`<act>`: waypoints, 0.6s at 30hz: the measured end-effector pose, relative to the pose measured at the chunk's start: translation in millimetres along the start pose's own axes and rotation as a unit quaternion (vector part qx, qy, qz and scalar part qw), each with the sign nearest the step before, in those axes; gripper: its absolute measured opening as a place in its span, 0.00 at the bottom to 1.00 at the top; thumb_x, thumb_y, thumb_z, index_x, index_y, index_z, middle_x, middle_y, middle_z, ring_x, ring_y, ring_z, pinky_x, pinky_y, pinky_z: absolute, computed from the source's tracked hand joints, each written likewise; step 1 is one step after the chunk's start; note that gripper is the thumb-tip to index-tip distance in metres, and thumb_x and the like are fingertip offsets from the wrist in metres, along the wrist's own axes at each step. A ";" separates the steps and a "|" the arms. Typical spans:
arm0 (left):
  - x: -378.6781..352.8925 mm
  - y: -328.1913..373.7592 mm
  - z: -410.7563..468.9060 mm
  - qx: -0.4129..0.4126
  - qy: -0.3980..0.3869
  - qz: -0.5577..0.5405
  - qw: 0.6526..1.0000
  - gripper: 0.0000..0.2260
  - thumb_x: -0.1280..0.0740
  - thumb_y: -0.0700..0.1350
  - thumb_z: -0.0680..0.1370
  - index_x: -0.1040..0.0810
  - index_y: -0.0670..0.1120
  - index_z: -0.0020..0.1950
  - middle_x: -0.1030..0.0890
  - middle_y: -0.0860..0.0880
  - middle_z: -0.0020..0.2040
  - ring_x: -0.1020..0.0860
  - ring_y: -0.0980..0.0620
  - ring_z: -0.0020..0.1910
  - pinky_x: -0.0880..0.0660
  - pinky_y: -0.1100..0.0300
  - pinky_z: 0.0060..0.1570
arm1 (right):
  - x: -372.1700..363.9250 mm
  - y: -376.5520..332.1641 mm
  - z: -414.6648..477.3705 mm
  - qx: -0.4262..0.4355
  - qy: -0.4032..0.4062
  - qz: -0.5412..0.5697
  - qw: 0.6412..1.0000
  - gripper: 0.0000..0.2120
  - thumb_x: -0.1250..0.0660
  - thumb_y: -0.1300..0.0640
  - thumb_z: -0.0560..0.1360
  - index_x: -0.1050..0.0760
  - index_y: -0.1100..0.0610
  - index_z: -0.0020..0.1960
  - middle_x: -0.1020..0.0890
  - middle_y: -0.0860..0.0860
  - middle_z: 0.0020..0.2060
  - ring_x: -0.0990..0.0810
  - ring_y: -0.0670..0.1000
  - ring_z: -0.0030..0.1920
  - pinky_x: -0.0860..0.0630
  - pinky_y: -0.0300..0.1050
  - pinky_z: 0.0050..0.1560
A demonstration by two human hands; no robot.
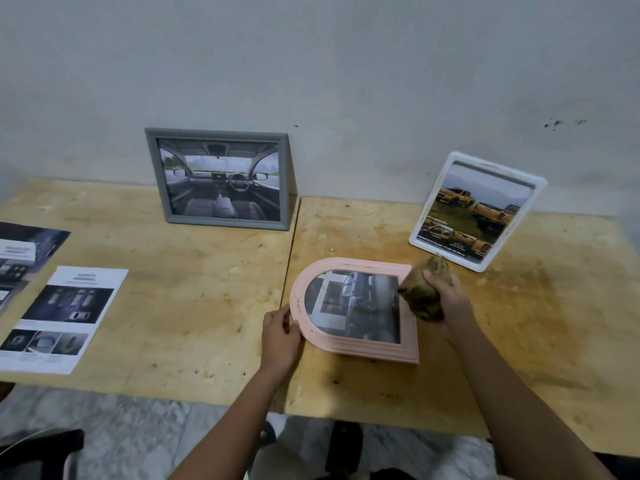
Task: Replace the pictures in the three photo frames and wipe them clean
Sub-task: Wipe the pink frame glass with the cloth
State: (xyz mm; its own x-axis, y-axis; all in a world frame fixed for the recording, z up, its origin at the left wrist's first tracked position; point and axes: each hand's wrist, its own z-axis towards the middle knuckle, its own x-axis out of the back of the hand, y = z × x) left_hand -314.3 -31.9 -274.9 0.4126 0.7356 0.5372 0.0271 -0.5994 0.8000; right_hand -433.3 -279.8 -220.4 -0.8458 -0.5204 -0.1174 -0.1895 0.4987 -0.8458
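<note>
Three photo frames are seen on a plywood table (207, 289) that is placed against a pale wall (346, 64). The pink arched frame (374, 351) is found at the front, on the right board just beside the seam, with its rounded end turned to the left. A greyish picture is shown behind its glass. This rounded end is pinched by the left hand (278, 336), the thumb laid on the rim and the fingers curled under the edge. A crumpled brown cloth (424, 289) is clenched in the right hand (446, 303), whose fingers are wrapped firmly round it. The cloth is pressed on the right side of the pink frame, where the straight border meets the glass.

The grey frame (218, 135) is stood upright at the back, leaned on the wall, and a car interior is displayed in it. The white frame (481, 265) is stood tilted at the right, near the cloth, with yellow pickup trucks shown. Two printed sheets are laid at the left, well apart from the frames: a white sheet (65, 320) and a dark sheet (24, 251).
</note>
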 end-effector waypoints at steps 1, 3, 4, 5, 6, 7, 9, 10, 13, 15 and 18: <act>1.0 0.2 1.8 0.003 -0.002 0.004 1.000 0.18 0.38 0.39 0.79 0.30 0.42 0.69 0.29 0.42 0.60 0.28 0.51 0.54 0.35 0.64 0.57 | 1.7 -3.5 4.7 0.041 0.043 -0.080 0.995 0.19 0.34 0.55 0.76 0.32 0.56 0.65 0.23 0.57 0.54 0.23 0.59 0.55 0.23 0.55 0.51; 2.6 0.8 4.3 0.009 -0.004 0.008 1.000 0.18 0.38 0.38 0.78 0.30 0.42 0.68 0.29 0.43 0.59 0.29 0.53 0.51 0.34 0.65 0.55 | 0.7 -9.0 11.8 0.128 0.112 -0.216 0.962 0.18 0.34 0.53 0.76 0.29 0.57 0.64 0.22 0.54 0.53 0.23 0.57 0.54 0.25 0.50 0.51; 3.0 0.4 5.6 0.013 -0.003 0.009 1.000 0.18 0.38 0.38 0.78 0.29 0.42 0.68 0.28 0.44 0.57 0.29 0.54 0.50 0.35 0.66 0.54 | -2.7 -10.6 15.3 0.166 0.129 -0.253 0.944 0.17 0.35 0.53 0.76 0.28 0.57 0.64 0.22 0.52 0.51 0.24 0.55 0.53 0.27 0.47 0.50; 2.9 -0.4 6.6 0.014 -0.002 0.010 1.000 0.17 0.38 0.39 0.78 0.29 0.43 0.68 0.28 0.45 0.56 0.30 0.54 0.49 0.35 0.66 0.52 | -5.3 -10.9 19.0 0.197 0.139 -0.289 0.926 0.16 0.35 0.53 0.77 0.27 0.57 0.63 0.22 0.52 0.49 0.24 0.55 0.52 0.30 0.44 0.49; 2.6 -0.7 7.4 0.014 -0.001 0.010 1.000 0.17 0.38 0.39 0.78 0.28 0.44 0.67 0.29 0.47 0.54 0.30 0.54 0.48 0.35 0.66 0.51 | -8.9 -11.6 23.1 0.223 0.146 -0.335 0.904 0.16 0.36 0.53 0.77 0.27 0.56 0.63 0.21 0.53 0.48 0.24 0.55 0.50 0.31 0.43 0.48; 2.4 -1.0 8.3 0.011 0.000 0.011 1.000 0.16 0.38 0.40 0.79 0.27 0.45 0.67 0.28 0.47 0.52 0.29 0.54 0.47 0.36 0.67 0.50 | -13.0 -11.4 26.9 0.239 0.150 -0.394 0.875 0.15 0.37 0.52 0.77 0.26 0.55 0.63 0.20 0.54 0.47 0.23 0.57 0.49 0.31 0.44 0.45; 2.3 -1.2 10.3 0.003 0.001 0.013 1.000 0.16 0.39 0.40 0.79 0.27 0.46 0.67 0.28 0.47 0.50 0.30 0.57 0.43 0.36 0.67 0.47 | -22.8 -5.3 35.5 0.259 0.134 -0.509 0.810 0.14 0.42 0.48 0.79 0.25 0.52 0.60 0.19 0.55 0.44 0.23 0.59 0.45 0.33 0.44 0.41; 2.6 -1.1 10.4 -0.002 0.000 0.014 1.000 0.16 0.39 0.40 0.79 0.27 0.46 0.67 0.28 0.46 0.50 0.30 0.60 0.42 0.37 0.68 0.45 | -28.9 0.5 37.2 0.268 0.116 -0.550 0.782 0.16 0.45 0.46 0.80 0.24 0.52 0.58 0.20 0.55 0.43 0.23 0.58 0.43 0.35 0.44 0.39; 4.8 -0.7 12.0 -0.015 -0.015 0.021 1.000 0.18 0.39 0.40 0.79 0.30 0.48 0.69 0.29 0.47 0.51 0.30 0.62 0.42 0.37 0.72 0.45 | -46.4 23.3 40.7 0.246 0.049 -0.612 0.750 0.17 0.47 0.47 0.81 0.27 0.54 0.61 0.20 0.55 0.52 0.23 0.56 0.52 0.30 0.46 0.44; 6.7 0.8 14.6 -0.026 -0.029 0.025 0.999 0.19 0.39 0.39 0.79 0.31 0.48 0.70 0.30 0.47 0.51 0.30 0.62 0.42 0.38 0.75 0.44 | -52.2 38.0 43.2 0.233 0.025 -0.635 0.736 0.19 0.46 0.49 0.81 0.31 0.57 0.68 0.27 0.57 0.65 0.32 0.58 0.66 0.30 0.52 0.62; 7.9 5.2 16.3 -0.027 -0.039 0.020 0.999 0.19 0.38 0.37 0.78 0.31 0.46 0.70 0.32 0.48 0.53 0.30 0.61 0.44 0.37 0.78 0.44 | -54.9 43.9 43.0 0.214 0.020 -0.647 0.731 0.22 0.46 0.53 0.81 0.38 0.60 0.73 0.39 0.59 0.73 0.46 0.59 0.75 0.45 0.57 0.73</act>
State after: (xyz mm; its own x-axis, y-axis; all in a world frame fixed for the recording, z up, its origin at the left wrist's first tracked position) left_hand -296.1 -34.4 -270.8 0.4828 0.6827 0.5485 -0.0395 -0.6088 0.7924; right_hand -373.8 -259.2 -273.4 -0.1119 -0.3392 0.9340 -0.6778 -0.6613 -0.3214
